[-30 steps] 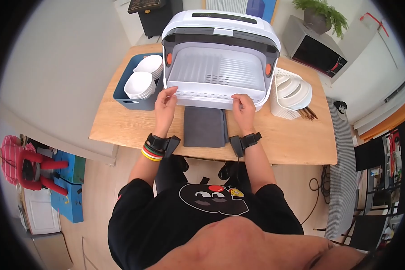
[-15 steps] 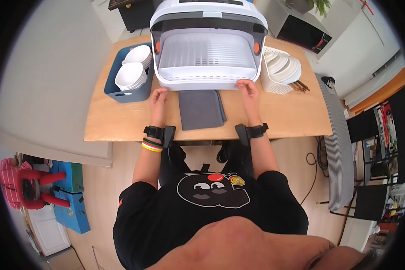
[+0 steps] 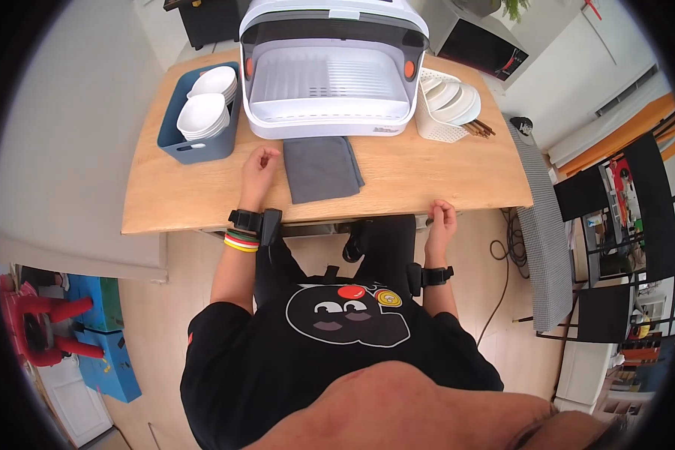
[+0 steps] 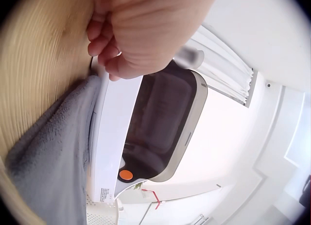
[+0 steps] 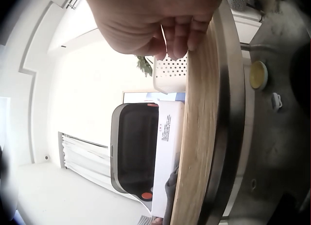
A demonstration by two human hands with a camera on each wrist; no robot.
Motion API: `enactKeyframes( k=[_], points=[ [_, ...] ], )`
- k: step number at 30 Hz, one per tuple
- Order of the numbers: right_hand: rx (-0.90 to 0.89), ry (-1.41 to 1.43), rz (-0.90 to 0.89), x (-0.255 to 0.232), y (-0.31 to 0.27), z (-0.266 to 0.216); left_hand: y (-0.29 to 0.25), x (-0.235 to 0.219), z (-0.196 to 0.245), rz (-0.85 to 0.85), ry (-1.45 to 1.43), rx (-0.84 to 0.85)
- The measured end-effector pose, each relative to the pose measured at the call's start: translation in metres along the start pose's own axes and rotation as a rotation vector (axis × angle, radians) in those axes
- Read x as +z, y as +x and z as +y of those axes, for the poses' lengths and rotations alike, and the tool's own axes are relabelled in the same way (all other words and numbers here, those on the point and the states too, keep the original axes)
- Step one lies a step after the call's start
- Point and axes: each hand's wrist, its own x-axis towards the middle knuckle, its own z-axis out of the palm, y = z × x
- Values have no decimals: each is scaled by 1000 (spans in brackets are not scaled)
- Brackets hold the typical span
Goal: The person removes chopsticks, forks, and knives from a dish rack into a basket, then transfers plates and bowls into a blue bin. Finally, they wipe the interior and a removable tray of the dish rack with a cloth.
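Note:
A white appliance point(image 3: 330, 75) with a raised dark lid and a ribbed rack inside stands at the table's back middle. In front of it lies a folded grey cloth point(image 3: 319, 169). The left hand point(image 3: 258, 177), fingers loosely curled and holding nothing, is over the table just left of the cloth; the left wrist view shows this hand point(image 4: 141, 33) near the cloth point(image 4: 58, 152). At the table's front edge is the right hand point(image 3: 442, 225), loosely curled with nothing in it; the right wrist view has that hand point(image 5: 155, 21) beside the wooden edge point(image 5: 199, 113).
A blue bin point(image 3: 196, 152) with stacked white bowls point(image 3: 202, 114) stands left of the appliance. To its right, a white perforated basket point(image 3: 436, 129) holds plates point(image 3: 457, 103), with brown sticks point(image 3: 481, 129) beside them. A microwave point(image 3: 472, 49) is behind at the right.
Both hands have come away from the appliance's front. The right hand has drawn back to the table's front edge, and the left hand hovers by the cloth. The head view has shifted.

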Motion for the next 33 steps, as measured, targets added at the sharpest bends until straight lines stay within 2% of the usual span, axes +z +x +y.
enactKeyframes(
  k=[4,6,10,12,13,15,16,18,19,21,22,24,25,27,31,33],
  points=[
    [-40,-115,-2,-1,5,5,-19,-9,-3,14,100,86],
    [-36,-188,-23,-1,12,7,-31,-17,10,28,444,213],
    [-92,-218,-35,2,21,8,-39,-32,15,-63,512,212],
    [-118,-239,-25,1,23,6,-38,-37,20,-179,342,113],
    [-111,-268,-49,1,24,4,-34,-40,26,-182,346,117],
    [-101,-293,-65,3,26,-2,-24,-46,38,-256,-55,-191],
    [-80,-382,-89,9,26,-15,-16,-48,39,-263,-49,-190],
    [-55,-470,-108,20,28,-29,-1,-49,39,-166,-406,-288],
    [-52,-460,-122,26,31,-32,4,-44,41,-170,-404,-289],
    [-51,-449,-135,33,38,-29,12,-32,47,28,-539,-192],
    [-55,-378,-158,34,43,-22,15,-29,42,25,-540,-188],
    [-67,-304,-178,38,51,-10,24,-19,20,180,-666,-191],
    [-72,-224,-187,41,54,-6,27,-15,14,176,-668,-185],
    [-83,-140,-196,44,61,-1,27,-10,5,319,-850,-261],
    [-59,-125,-171,48,64,2,25,-9,-1,305,-888,-193],
    [-55,-135,-177,50,61,5,21,-8,2,230,-832,-170]
  ],
)
